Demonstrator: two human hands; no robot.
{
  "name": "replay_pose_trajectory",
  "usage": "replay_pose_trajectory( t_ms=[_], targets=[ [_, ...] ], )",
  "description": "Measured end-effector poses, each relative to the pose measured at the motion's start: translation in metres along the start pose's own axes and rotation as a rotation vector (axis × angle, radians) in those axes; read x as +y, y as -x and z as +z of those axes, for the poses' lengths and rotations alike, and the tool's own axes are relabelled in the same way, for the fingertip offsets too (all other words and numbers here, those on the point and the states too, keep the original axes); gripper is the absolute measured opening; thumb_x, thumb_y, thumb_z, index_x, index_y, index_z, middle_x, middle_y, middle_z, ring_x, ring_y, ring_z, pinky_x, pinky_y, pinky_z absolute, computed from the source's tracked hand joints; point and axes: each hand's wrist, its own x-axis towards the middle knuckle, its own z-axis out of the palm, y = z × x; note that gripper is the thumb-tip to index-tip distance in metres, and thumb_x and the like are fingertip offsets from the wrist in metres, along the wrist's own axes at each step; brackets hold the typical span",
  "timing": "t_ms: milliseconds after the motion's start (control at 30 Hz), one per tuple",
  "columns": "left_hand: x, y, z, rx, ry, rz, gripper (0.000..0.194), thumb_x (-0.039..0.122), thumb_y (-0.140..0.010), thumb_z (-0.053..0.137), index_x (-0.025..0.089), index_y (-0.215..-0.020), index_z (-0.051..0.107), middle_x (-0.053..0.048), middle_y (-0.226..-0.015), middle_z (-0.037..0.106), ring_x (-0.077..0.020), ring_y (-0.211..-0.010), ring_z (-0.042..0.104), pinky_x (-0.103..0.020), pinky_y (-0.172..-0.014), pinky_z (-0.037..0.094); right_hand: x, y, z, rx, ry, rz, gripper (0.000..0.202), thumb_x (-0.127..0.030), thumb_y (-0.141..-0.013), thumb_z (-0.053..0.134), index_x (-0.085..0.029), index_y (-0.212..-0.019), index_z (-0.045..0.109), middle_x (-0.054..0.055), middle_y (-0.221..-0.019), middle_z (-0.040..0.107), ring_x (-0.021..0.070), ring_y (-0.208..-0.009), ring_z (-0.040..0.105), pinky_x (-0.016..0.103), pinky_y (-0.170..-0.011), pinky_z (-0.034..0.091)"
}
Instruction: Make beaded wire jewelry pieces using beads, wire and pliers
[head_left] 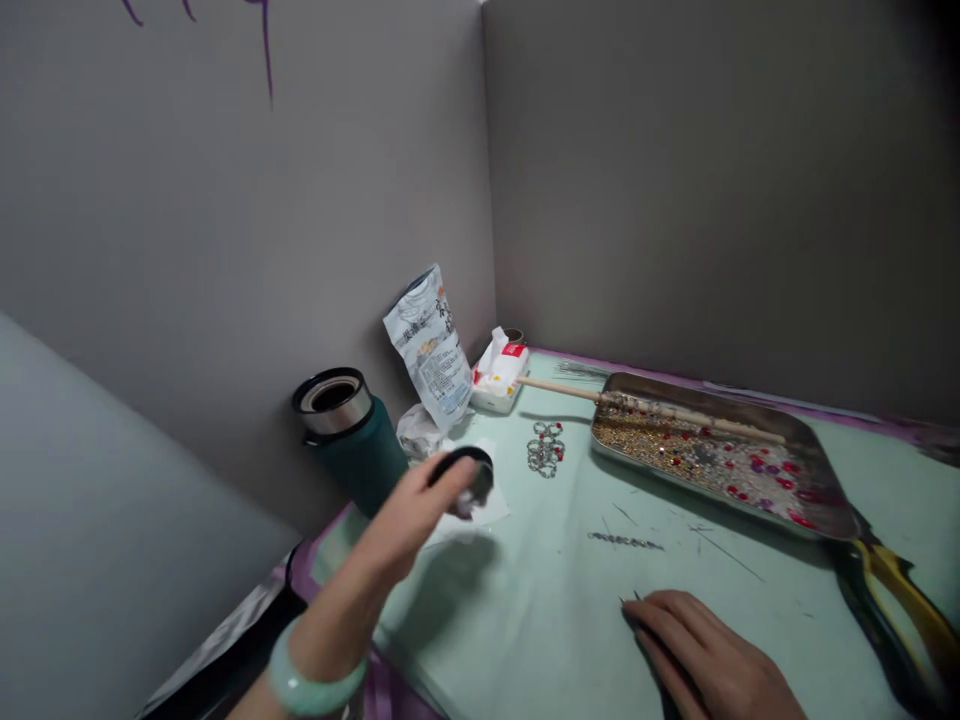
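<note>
Above the left part of the table, my left hand (420, 505) grips a round black bottle lid (480, 478) by its edge, slightly blurred. Just behind it stands a teal insulated bottle (364, 455) with its mouth uncovered. My right hand (712, 655) rests low on the table, closed round a dark tool (656, 665) with two thin metal tips; its kind is mostly hidden by the fingers. Beyond those tips lies a short twisted beaded strand (625, 541) with several loose wire pieces (726, 555). A cluster of silvery rings with red beads (546, 450) lies farther back.
A metal tray (720, 515) of gold, white and red beads holds a wooden stick (559, 387) across it. Yellow-black pliers (892, 600) lie at the right. A snack bag (435, 350) and a tissue pack (500, 375) stand in the corner by grey partitions (300, 200).
</note>
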Motion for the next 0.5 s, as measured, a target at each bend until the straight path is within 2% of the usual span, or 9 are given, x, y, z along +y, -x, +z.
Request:
replay_pose_trajectory(
  t_ms=[33,100,167,200,267,300,400,433,500],
  targets=[
    [-0.015,-0.005,0.013,-0.112,0.017,-0.100,0.055,0.059,-0.085,0.036,0.012,-0.098,0.062,-0.009,-0.089,0.069,-0.0210,-0.076,0.064,-0.029,-0.061,0.048,0.000,0.000,0.000,-0.009,-0.006,0.010,0.023,-0.022,-0.092,0.042,-0.019,-0.104,0.062,0.009,-0.092,0.064,0.0168,-0.081,0.065,0.023,-0.067,0.055],
    [-0.040,-0.014,0.032,-0.176,-0.215,-0.149,0.055,0.061,-0.083,0.039,0.013,-0.086,0.065,-0.009,-0.081,0.069,-0.0223,-0.073,0.063,-0.028,-0.059,0.045,0.000,0.000,0.000,-0.016,-0.018,0.027,0.023,-0.022,-0.092,0.042,-0.019,-0.104,0.062,0.009,-0.092,0.064,0.0167,-0.081,0.065,0.024,-0.067,0.054],
    [-0.052,-0.017,0.042,-0.081,-0.604,-0.115,0.056,0.063,-0.083,0.037,0.015,-0.074,0.065,-0.011,-0.075,0.069,-0.0247,-0.076,0.064,-0.030,-0.063,0.042,0.000,0.001,-0.001,-0.024,-0.031,0.038,0.023,-0.022,-0.092,0.042,-0.019,-0.104,0.062,0.008,-0.092,0.064,0.0167,-0.081,0.065,0.024,-0.067,0.054],
    [-0.054,-0.015,0.044,-0.024,-0.765,-0.106,0.056,0.063,-0.083,0.038,0.015,-0.075,0.065,-0.011,-0.074,0.069,-0.0255,-0.076,0.064,-0.030,-0.063,0.041,0.000,0.001,-0.001,-0.029,-0.036,0.043,0.023,-0.022,-0.092,0.042,-0.019,-0.105,0.061,0.008,-0.093,0.064,0.0166,-0.081,0.065,0.024,-0.067,0.054],
    [-0.055,-0.008,0.040,0.106,-0.961,-0.090,0.053,0.062,-0.083,0.040,0.016,-0.083,0.065,-0.011,-0.072,0.068,-0.0251,-0.072,0.064,-0.029,-0.061,0.039,0.000,0.001,-0.001,-0.042,-0.041,0.046,0.024,-0.023,-0.092,0.043,-0.019,-0.106,0.061,0.008,-0.094,0.064,0.0163,-0.082,0.065,0.023,-0.068,0.055],
    [-0.056,-0.002,0.035,0.168,-0.985,-0.066,0.049,0.060,-0.084,0.041,0.017,-0.085,0.064,-0.009,-0.071,0.068,-0.0234,-0.070,0.064,-0.028,-0.060,0.038,0.000,0.001,-0.001,-0.046,-0.041,0.045,0.024,-0.023,-0.091,0.043,-0.019,-0.106,0.061,0.008,-0.094,0.064,0.0163,-0.082,0.065,0.023,-0.068,0.055],
    [-0.065,0.016,0.013,0.439,-0.865,0.081,0.037,0.052,-0.087,0.043,0.019,-0.080,0.059,-0.001,-0.063,0.061,-0.0157,-0.061,0.059,-0.025,-0.057,0.037,0.001,0.000,-0.002,-0.033,-0.033,0.031,0.024,-0.025,-0.091,0.044,-0.020,-0.105,0.062,0.008,-0.094,0.065,0.0163,-0.083,0.066,0.023,-0.069,0.055],
    [-0.070,0.021,0.004,0.588,-0.807,0.114,0.035,0.051,-0.085,0.047,0.019,-0.077,0.057,0.000,-0.061,0.057,-0.0142,-0.057,0.056,-0.024,-0.058,0.038,0.002,0.000,-0.002,-0.020,-0.027,0.022,0.024,-0.026,-0.091,0.044,-0.020,-0.104,0.063,0.008,-0.094,0.066,0.0163,-0.083,0.066,0.022,-0.069,0.055],
    [-0.082,0.029,-0.014,0.983,-0.726,0.115,0.033,0.052,-0.080,0.055,0.019,-0.082,0.055,0.001,-0.065,0.053,-0.0151,-0.059,0.053,-0.027,-0.061,0.042,0.005,0.000,0.000,0.012,-0.011,-0.009,0.024,-0.029,-0.091,0.045,-0.021,-0.103,0.064,0.007,-0.094,0.067,0.0161,-0.082,0.067,0.021,-0.069,0.056]
  ],
)
